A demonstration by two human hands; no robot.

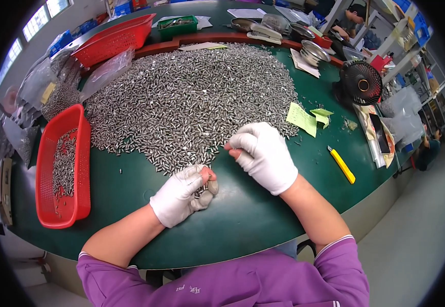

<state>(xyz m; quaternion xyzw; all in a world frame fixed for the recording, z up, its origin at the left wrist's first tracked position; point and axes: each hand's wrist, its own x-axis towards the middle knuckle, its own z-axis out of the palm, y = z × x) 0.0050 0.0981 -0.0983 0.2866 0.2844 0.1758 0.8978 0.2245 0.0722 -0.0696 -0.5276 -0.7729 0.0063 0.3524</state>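
Observation:
A broad heap of small shiny metal pins (191, 97) covers the middle of the green table. At the heap's near tip, my left hand (176, 199) in a white glove with bare fingertips is curled closed around several of these metal pins, partly hidden by the fingers. My right hand (266, 158), gloved the same way, hovers over the heap's near right edge. Its thumb and forefinger are bent together in a pinch; whatever may be between them is too small to make out.
Left of my hands stands a red plastic basket (83, 174) partly filled with pins. On the right lie a yellow utility knife (341, 165), green paper notes (302, 118) and a black fan (360, 83). Another red basket (115, 41) and a green tray (177, 28) stand behind the heap.

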